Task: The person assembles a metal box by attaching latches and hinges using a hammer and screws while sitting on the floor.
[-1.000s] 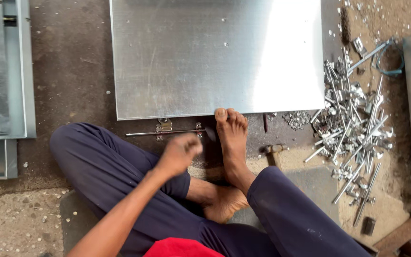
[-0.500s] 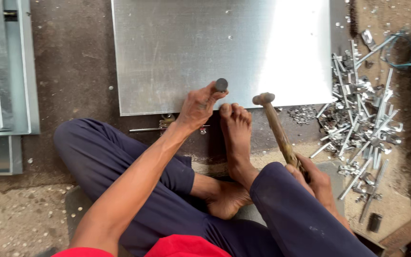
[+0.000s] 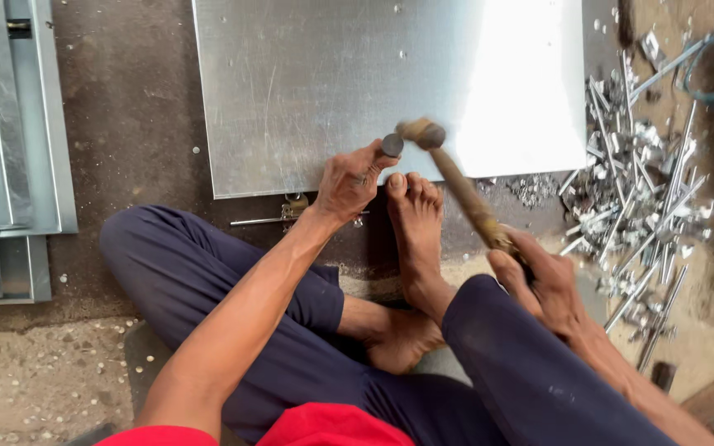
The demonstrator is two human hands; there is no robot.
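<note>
— What lies around you down there?

— I sit on the floor with a big metal sheet flat on it, just beyond my legs. My bare foot presses on its near edge. To the right lies a heap of metal scraps, rods and offcuts, well clear of the sheet. On the far left are grey metal frames. A thin rod lies on the floor beside the sheet's near edge, close under my left wrist.

— And your grip?

— My left hand pinches a round-headed punch upright on the sheet near its near edge, just left of my toes. My right hand is wrapped tight round the wooden handle of a hammer. Its head, blurred, sits just beside the punch top; I cannot tell if they touch.
</note>
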